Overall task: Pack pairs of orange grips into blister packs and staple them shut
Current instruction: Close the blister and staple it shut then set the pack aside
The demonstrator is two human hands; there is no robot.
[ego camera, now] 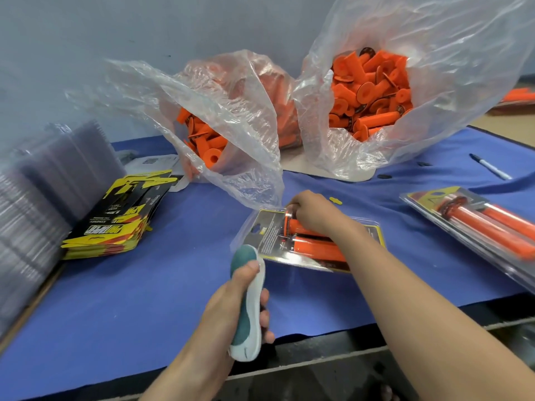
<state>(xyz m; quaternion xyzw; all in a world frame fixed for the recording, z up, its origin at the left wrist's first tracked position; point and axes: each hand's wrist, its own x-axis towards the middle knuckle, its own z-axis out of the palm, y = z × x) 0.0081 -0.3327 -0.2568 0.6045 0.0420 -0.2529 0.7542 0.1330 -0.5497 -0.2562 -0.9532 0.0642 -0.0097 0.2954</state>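
Blue cloth bench top (pixel 130 308). Left hand (pixel 228 308) grips teal-and-white plastic stapler (pixel 245 319), just near-left of clear plastic blister pack (pixel 266 235) lying mid-bench. Right hand (pixel 312 215) curls round the upper of the pair of orange rubber grips (pixel 315 248) seated in that pack. Behind: two crumpled clear bags of loose grips (pixel 231 111) (pixel 373 94), the left bag's edge overhanging the pack. Yellow-black card stack (pixel 115 218) at left; finished pack (pixel 477 227) at right.

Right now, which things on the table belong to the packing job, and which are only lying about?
Job: stapler, in left hand; blister pack, held by right hand; grips in bags; cards; clear shells; finished pack.
Lying about: marker; paper.
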